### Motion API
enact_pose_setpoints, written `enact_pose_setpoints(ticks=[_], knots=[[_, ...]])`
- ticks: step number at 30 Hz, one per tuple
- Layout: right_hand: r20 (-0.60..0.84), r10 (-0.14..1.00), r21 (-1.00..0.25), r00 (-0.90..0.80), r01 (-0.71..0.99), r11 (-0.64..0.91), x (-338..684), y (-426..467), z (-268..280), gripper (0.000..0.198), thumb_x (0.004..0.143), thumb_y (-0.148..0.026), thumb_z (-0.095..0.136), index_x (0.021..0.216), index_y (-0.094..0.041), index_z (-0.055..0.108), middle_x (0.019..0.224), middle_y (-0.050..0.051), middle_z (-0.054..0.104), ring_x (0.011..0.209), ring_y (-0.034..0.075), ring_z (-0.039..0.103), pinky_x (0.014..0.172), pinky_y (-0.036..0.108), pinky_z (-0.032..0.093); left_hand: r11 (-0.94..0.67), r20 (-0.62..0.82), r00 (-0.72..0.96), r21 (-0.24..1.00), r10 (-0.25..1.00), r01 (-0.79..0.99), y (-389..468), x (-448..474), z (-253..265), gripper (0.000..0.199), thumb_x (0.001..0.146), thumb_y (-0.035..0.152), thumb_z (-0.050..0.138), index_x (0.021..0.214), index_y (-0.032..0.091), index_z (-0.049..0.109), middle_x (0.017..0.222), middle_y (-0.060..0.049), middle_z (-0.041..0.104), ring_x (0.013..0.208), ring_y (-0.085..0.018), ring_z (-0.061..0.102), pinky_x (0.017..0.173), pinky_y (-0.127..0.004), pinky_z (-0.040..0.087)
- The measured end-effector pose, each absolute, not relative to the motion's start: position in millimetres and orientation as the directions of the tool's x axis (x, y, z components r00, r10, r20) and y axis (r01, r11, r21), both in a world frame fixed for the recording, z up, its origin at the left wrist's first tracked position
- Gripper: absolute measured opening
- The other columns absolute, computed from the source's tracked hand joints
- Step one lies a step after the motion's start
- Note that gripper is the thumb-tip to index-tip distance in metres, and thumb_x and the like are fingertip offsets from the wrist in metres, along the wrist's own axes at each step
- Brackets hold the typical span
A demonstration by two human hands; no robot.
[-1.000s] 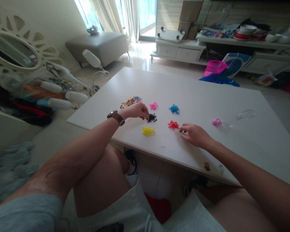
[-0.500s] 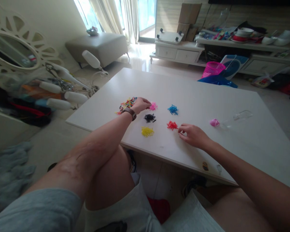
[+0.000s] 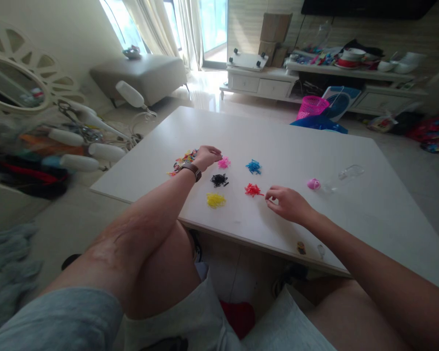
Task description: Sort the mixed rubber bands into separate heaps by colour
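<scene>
While left hand [image 3: 208, 157] partly covers mixed pile [image 3: 186, 158] | left grip indiscernible | right hand [image 3: 287, 202]: grip curled, closure and contents unclear

Strong daylight from the far end, dimmer toward the sides.
Overexposed glass [image 3: 215, 29] throws glare across the shiny floor [image 3: 208, 90]; the worktop [image 3: 296, 151] has a hazy sheen, with soft shadow below the right hand [image 3: 287, 202]. Wide-angle distortion stretches the edges, and the grey heap [image 3: 10, 263] blurs.
</scene>
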State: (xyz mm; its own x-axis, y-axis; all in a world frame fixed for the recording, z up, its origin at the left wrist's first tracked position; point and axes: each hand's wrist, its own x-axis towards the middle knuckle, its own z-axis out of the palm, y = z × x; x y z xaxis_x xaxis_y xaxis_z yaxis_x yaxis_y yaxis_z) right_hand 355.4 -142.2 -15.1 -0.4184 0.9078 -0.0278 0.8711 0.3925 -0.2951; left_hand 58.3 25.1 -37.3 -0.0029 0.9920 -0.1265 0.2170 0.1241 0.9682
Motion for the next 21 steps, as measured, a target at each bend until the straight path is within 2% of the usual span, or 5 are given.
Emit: enact_pose_setpoints(ticks=[9,14,21], knots=[[0.112,0.916,-0.363,-0.385,0.842,0.398,356.0,-139.3,-20.6,0.014,0.091,-0.024,0.058,0.086,-0.021,0.071,0.089,0.004,0.069,0.076,0.017,0.062,0.070,0.029,0.042,0.186,-0.197,0.353,0.980,0.915,0.066,6.4,91.9,-20.4,0.026,0.067,0.014,0.091,0.081,0.009,0.070,0.077,-0.010,0.075,0.080,-0.020,0.076,0.093,-0.037,0.058],[0.230,0.920,-0.498,-0.319,0.773,0.392,344.0,-133.3,-20.4,0.014,0.091,-0.028,0.060,0.086,-0.020,0.071,0.089,0.005,0.072,0.078,0.018,0.065,0.073,0.031,0.049,0.191,-0.182,0.532,0.981,0.827,0.039,-5.6,102.7,-21.0,0.026,0.069,0.017,0.091,0.082,0.009,0.070,0.075,-0.011,0.076,0.080,-0.021,0.077,0.092,-0.037,0.059],[0.294,0.952,-0.763,-0.081,0.580,0.286,304.4,-112.4,-16.6,0.016,0.084,-0.033,0.069,0.093,-0.020,0.072,0.090,0.004,0.076,0.078,0.019,0.071,0.075,0.033,0.058,0.154,-0.146,0.623,0.987,0.768,0.041,-19.8,114.3,-19.2,0.027,0.068,0.021,0.092,0.084,0.010,0.072,0.073,-0.010,0.076,0.074,-0.020,0.076,0.083,-0.036,0.062]])
